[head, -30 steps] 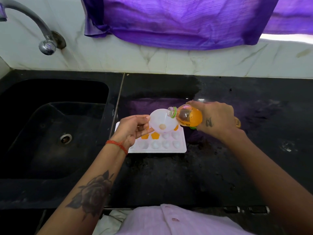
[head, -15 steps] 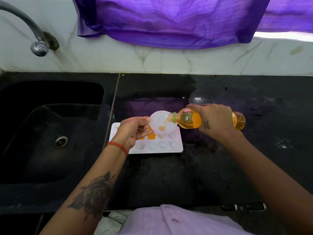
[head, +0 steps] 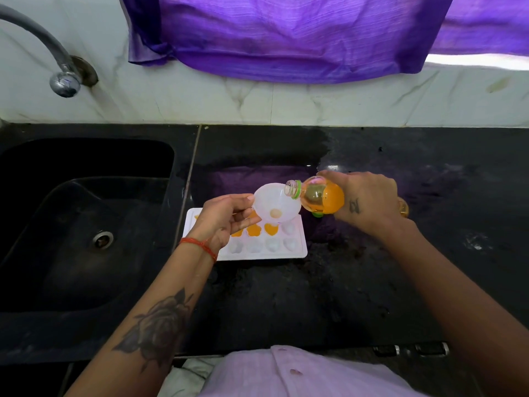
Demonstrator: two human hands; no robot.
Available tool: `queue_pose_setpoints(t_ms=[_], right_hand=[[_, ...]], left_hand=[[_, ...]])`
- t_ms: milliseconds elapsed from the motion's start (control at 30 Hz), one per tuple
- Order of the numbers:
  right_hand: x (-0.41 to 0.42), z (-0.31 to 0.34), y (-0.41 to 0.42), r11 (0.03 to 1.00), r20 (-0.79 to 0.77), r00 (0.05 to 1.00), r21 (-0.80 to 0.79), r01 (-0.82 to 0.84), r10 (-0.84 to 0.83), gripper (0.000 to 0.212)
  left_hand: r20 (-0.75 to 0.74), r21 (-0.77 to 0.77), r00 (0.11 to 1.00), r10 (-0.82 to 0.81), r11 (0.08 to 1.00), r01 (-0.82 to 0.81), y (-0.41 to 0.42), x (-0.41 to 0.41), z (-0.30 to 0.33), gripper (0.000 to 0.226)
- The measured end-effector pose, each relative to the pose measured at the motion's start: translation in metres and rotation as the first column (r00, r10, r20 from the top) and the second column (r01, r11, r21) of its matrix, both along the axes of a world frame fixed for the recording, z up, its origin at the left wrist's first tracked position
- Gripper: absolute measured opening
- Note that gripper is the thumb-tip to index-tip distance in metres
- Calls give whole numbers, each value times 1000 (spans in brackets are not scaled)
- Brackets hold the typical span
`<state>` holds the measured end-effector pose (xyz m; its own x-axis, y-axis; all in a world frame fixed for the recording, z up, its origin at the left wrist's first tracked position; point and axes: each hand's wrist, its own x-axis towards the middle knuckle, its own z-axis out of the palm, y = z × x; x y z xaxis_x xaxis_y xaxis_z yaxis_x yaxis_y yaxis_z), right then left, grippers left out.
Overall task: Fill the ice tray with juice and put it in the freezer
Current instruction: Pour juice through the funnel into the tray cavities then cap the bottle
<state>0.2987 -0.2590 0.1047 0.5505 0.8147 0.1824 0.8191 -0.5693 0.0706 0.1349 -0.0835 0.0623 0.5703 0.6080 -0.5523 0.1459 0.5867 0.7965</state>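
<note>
White ice tray (head: 297, 249) lies flat on the black table (head: 357, 282), right of the sink (head: 86, 224). Several middle-row cells hold orange juice; the near row is unfilled. Left hand (head: 226, 217) pinches a white funnel (head: 276, 206) over the tray. Right hand (head: 369, 202) grips the tilted juice bottle (head: 317, 196), mouth over the funnel.

- A black polished stone bench (head: 372, 282) spans the view, speckled and wet-looking in patches, with a thin seam running front to back.
- A deep black sink basin (head: 71, 224) sits in its left part, a round metal drain (head: 102, 239) in the bottom.
- A curved grey metal tap (head: 57, 67) juts from the wall above the basin.
- White marble-veined wall tiles (head: 315, 101) rise behind the bench.
- A purple cloth curtain (head: 286, 35) hangs over them; bright daylight shows under its right edge and it reflects purple on the stone.
</note>
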Motion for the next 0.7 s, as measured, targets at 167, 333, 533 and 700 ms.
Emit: queue_pose_setpoints(t_ms=[167, 333, 533, 700], right_hand=[[4, 1, -6, 1000, 18, 1000, 23, 5, -5, 54], [9, -1, -13, 999, 72, 997, -24, 33, -31, 59], [12, -7, -21, 996, 87, 996, -84, 35, -28, 59], [13, -10, -22, 995, 70, 997, -92, 27, -21, 56]], left_hand=[[26, -13, 1000, -17, 1000, 17, -6, 8, 0, 10], [2, -9, 999, -39, 999, 39, -12, 16, -4, 9], [-26, -4, 999, -34, 999, 33, -14, 21, -8, 5], [-39, 3, 999, -34, 999, 34, -16, 22, -8, 5]])
